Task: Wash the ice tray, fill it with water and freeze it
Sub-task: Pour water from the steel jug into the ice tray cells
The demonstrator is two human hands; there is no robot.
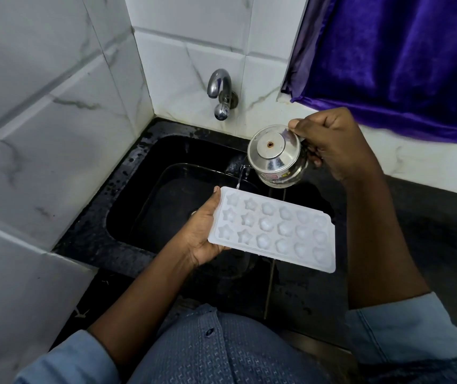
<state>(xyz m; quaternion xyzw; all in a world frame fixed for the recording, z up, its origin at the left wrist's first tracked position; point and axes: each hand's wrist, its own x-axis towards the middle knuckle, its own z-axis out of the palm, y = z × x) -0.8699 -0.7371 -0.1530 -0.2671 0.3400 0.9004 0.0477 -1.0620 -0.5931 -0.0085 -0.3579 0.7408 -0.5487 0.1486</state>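
A white plastic ice tray point(273, 230) with star and round moulds is held level over the black sink point(127, 173). My left hand point(203, 234) grips its left short edge, thumb on top. My right hand point(329, 139) holds a small steel pot with a lid point(275, 156), tipped to the left above the tray's far left corner. A thin stream of water point(239, 177) runs from the pot's spout down to that corner.
A chrome tap point(221, 91) juts from the white tiled wall behind the sink, with no water coming from it. A purple curtain point(404, 59) hangs at the upper right above a white ledge. Black counter surrounds the sink.
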